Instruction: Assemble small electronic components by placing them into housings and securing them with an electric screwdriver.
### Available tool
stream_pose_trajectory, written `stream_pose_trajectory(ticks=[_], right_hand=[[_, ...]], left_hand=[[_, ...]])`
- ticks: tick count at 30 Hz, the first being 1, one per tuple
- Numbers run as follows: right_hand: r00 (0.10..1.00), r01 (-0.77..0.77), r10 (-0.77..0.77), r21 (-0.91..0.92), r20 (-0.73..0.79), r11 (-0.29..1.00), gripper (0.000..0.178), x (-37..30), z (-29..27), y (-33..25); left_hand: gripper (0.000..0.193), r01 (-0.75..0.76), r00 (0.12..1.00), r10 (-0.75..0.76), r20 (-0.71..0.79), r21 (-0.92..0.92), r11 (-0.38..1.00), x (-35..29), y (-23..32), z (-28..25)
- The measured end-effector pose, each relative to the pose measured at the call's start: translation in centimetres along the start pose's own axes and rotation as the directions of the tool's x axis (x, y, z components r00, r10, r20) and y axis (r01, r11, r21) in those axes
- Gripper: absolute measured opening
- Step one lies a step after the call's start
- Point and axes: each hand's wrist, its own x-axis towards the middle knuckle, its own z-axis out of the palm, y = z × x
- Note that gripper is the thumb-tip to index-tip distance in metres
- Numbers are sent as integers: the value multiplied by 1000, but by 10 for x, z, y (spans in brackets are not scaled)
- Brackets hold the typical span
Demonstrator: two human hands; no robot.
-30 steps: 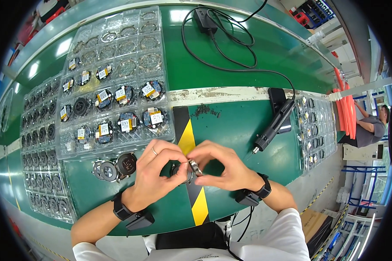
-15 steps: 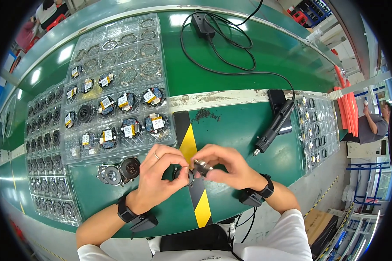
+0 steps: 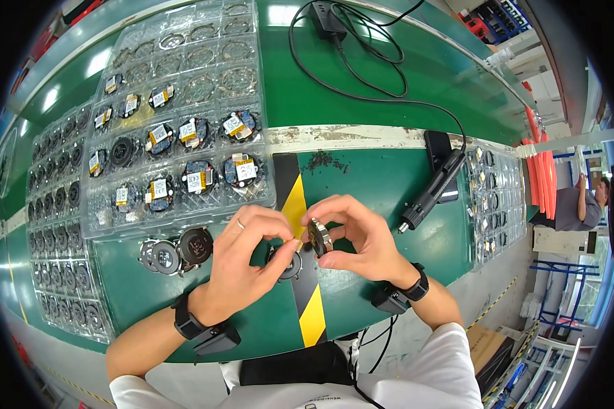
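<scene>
My right hand [image 3: 363, 240] holds a round metal watch case [image 3: 320, 238] on edge between thumb and fingers. Close beside it, thumb and index finger of my left hand [image 3: 244, 258] are pinched together; whatever lies between the tips is too small to make out. Below those fingertips another round watch part [image 3: 293, 267] with a dark middle rests on the table, partly covered by the left hand. To the left of that hand, several round watch parts [image 3: 166, 256] lie in a cluster, including a dark disc [image 3: 196, 245].
Clear plastic trays [image 3: 184, 221] with circuit modules and rings stand at the left; another tray [image 3: 56, 255] holds dark discs. A corded electric screwdriver [image 3: 432, 190] lies over a phone [image 3: 441, 146]. Small screws [image 3: 325, 162] are scattered ahead. A parts tray [image 3: 498, 204] sits right.
The watch case in my right hand has turned more upright on edge. My left fingers have lifted slightly off the part below, showing more of it. The whole view has shifted a little.
</scene>
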Motion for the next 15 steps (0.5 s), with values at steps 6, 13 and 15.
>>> stream_pose_trajectory(ticks=[6,13,15], right_hand=[[998,-58,58,-29,2,998,62,1,5,3],[998,-47,43,-73,-46,996,64,3,8,7],[998,-51,47,-95,-50,994,64,4,10,7]], left_hand=[[28,128,986,-138,-96,-106,986,3,9,6],[21,51,998,-54,-21,-135,990,-1,3,6],[21,48,998,-52,-22,-138,989,-2,2,5]])
